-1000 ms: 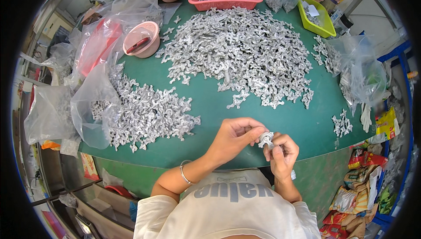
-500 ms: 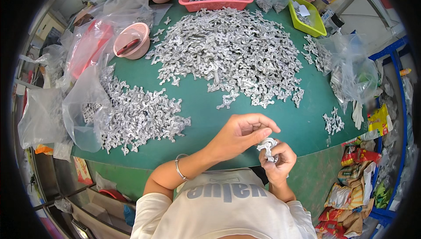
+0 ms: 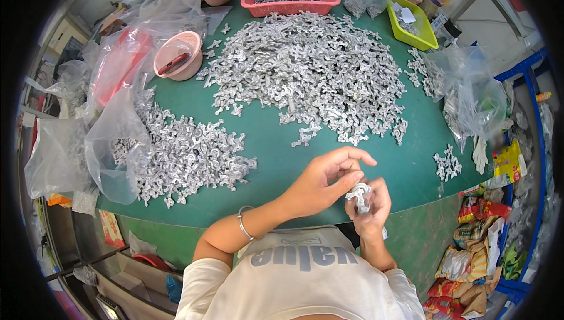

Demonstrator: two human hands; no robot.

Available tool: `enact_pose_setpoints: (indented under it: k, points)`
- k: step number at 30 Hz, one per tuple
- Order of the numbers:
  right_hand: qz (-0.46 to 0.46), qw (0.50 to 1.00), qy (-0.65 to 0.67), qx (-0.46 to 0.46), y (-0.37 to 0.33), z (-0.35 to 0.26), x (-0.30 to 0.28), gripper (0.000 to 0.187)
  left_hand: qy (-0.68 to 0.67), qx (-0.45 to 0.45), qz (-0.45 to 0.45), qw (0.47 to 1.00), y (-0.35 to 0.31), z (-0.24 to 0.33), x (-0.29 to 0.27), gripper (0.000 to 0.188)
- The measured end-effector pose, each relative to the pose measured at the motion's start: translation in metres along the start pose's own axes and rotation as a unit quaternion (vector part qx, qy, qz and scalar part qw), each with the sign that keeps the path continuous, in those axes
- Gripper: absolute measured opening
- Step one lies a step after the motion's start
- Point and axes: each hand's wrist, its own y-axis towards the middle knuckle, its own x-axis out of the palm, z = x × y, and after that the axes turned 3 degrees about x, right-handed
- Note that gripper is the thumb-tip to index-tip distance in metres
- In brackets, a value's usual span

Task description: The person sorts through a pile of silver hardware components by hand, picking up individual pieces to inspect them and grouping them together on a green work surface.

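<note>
Small silver-grey cast metal parts with looped ends lie in a big pile (image 3: 311, 67) on the green table and in a second pile (image 3: 191, 155) at the left. My right hand (image 3: 376, 205) is closed around one or more metal castings (image 3: 359, 198), just past the table's near edge. Some of the metal is hidden behind its fingers. My left hand (image 3: 326, 180) arches beside it, with its index finger stretched out and fingers apart from the thumb. The thumb tip is close to the top of the castings; whether it touches them I cannot tell.
A red basket (image 3: 288, 6) of parts stands at the back, a yellow-green basket (image 3: 410, 29) at the back right. A pink bowl (image 3: 191, 64) holds a red-handled tool. Clear plastic bags (image 3: 117, 144) crowd the left; a few parts (image 3: 447, 164) and a white glove (image 3: 479, 155) lie at the right.
My right hand has turned and shifted slightly left, so the castings in it show at a different angle. My left hand has moved slightly upward, staying beside them.
</note>
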Motion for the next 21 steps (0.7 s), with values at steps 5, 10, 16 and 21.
enact_pose_setpoints:
  k: [5, 10, 16, 21]
  points:
    - [-0.067, 0.94, 0.285, 0.177, 0.005, 0.013, -0.015, 0.062, 0.189, -0.009, -0.001, 0.982, -0.004, -0.006, 0.002, 0.027]
    - [-0.037, 0.93, 0.167, 0.327, 0.009, 0.014, -0.033, 0.037, 0.331, -0.011, -0.058, 0.942, -0.008, -0.018, -0.01, 0.033]
    - [0.009, 0.898, 0.336, 0.285, 0.01, 0.031, -0.049, 0.02, 0.57, 0.06, 0.182, 0.799, -0.014, -0.069, -0.056, 0.036]
    - [-0.001, 0.893, 0.385, 0.233, 0.011, 0.042, -0.046, 0.017, 0.679, 0.041, 0.219, 0.699, -0.015, -0.089, -0.08, 0.024]
